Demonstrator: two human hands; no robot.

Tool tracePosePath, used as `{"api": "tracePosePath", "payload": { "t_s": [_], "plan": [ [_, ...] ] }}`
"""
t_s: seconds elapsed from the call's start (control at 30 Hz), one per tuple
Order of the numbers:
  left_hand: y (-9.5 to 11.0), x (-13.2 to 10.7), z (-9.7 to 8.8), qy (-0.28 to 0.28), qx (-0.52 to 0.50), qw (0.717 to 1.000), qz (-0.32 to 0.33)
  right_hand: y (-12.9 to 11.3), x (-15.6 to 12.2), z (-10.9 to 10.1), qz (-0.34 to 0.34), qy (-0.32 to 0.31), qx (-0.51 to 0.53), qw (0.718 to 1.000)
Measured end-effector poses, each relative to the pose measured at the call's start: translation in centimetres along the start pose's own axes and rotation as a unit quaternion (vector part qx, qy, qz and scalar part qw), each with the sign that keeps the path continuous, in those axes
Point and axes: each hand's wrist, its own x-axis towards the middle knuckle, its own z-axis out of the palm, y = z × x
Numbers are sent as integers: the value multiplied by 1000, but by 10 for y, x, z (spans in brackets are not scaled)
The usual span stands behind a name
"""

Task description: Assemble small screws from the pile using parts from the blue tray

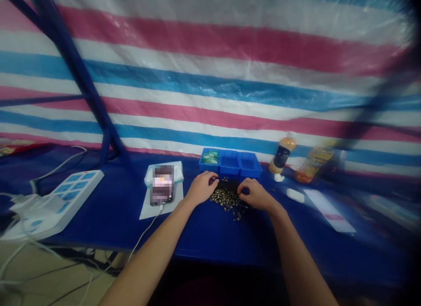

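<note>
My left hand [201, 187] and my right hand [255, 195] rest on a blue table [210, 236], both with fingers curled over a black object [230, 186] between them. I cannot make out what that object is. A heap of several small brass-coloured metal parts [228, 201] lies just in front of the hands, touching the fingertips. Behind the hands stands a blue tray of three compartments [230, 163]; the left compartment holds green pieces [210, 157], the other two look empty.
A phone [162, 185] on a cable lies on white paper left of my hands. A white power strip [52, 203] sits at the far left. Two bottles [283, 153] [312, 165], a small white case [295, 195] and a paper strip [329, 210] are on the right. Striped tarpaulin hangs behind.
</note>
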Motion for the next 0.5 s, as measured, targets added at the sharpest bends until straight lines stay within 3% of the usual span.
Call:
{"api": "tracePosePath", "payload": {
  "t_s": [0.5],
  "plan": [
    [1, -1, 2, -22, 4, 1000, 3, -11, -1, 0, 34, -45, -65, 996]
  ]
}}
